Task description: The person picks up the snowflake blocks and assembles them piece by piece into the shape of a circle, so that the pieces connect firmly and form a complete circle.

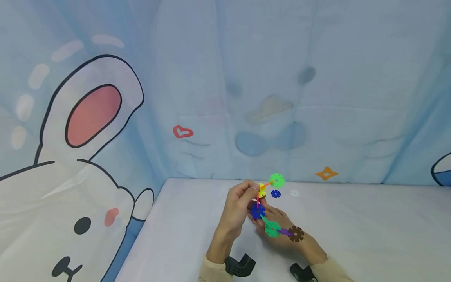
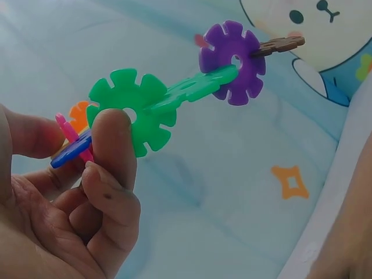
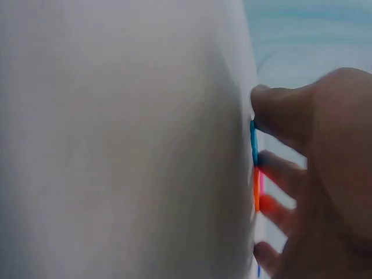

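Note:
My left hand [image 1: 236,207] pinches a chain of interlocking snowflake discs near its yellow disc [image 1: 262,191]. A light green disc [image 1: 277,180] ends the chain at the top, and a brown disc [image 1: 296,234] ends it at the lower right. Between them are pink, blue, green and purple discs. In the left wrist view, thumb and fingers close around the blue disc [image 2: 72,150], beside a green disc [image 2: 132,104]. Behind the chain, my right hand [image 1: 278,223] is low over the table, partly hidden. Its spread fingers meet blue [image 3: 254,142] and orange [image 3: 257,189] discs seen edge-on.
On the white table [image 1: 352,227], a dark blue disc [image 1: 276,194] and a white disc [image 1: 294,193] lie beyond the hands. A light blue printed curtain [image 1: 275,58] rises along the table's back edge and left side.

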A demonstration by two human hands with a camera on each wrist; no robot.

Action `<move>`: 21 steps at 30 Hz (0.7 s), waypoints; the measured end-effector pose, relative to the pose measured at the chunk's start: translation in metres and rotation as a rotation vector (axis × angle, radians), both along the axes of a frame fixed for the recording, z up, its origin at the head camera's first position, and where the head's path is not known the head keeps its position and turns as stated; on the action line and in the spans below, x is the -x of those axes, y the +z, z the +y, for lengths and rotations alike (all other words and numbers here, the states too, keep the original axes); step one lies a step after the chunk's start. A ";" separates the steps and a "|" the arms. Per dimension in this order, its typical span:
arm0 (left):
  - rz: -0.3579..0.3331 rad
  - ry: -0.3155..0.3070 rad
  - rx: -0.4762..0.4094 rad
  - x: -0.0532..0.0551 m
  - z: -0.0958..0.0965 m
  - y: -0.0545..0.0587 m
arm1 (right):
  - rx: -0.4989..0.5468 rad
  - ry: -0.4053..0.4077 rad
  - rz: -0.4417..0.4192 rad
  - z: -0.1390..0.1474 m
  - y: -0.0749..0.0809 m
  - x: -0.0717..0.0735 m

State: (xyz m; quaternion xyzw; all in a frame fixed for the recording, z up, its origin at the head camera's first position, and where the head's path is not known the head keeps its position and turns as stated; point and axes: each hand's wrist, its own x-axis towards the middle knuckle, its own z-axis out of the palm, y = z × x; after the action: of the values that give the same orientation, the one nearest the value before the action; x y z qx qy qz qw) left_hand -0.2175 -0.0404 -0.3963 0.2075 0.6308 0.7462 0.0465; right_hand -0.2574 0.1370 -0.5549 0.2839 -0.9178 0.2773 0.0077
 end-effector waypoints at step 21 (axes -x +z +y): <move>-0.006 -0.019 -0.044 0.000 -0.004 0.001 | -0.096 -0.189 -0.180 0.010 0.047 -0.002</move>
State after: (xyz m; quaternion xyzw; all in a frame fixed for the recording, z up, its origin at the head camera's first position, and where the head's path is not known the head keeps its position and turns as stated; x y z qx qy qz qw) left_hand -0.2171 -0.0442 -0.3952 0.2125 0.6122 0.7599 0.0509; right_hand -0.2553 0.1465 -0.5078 0.1704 -0.9497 0.2554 -0.0620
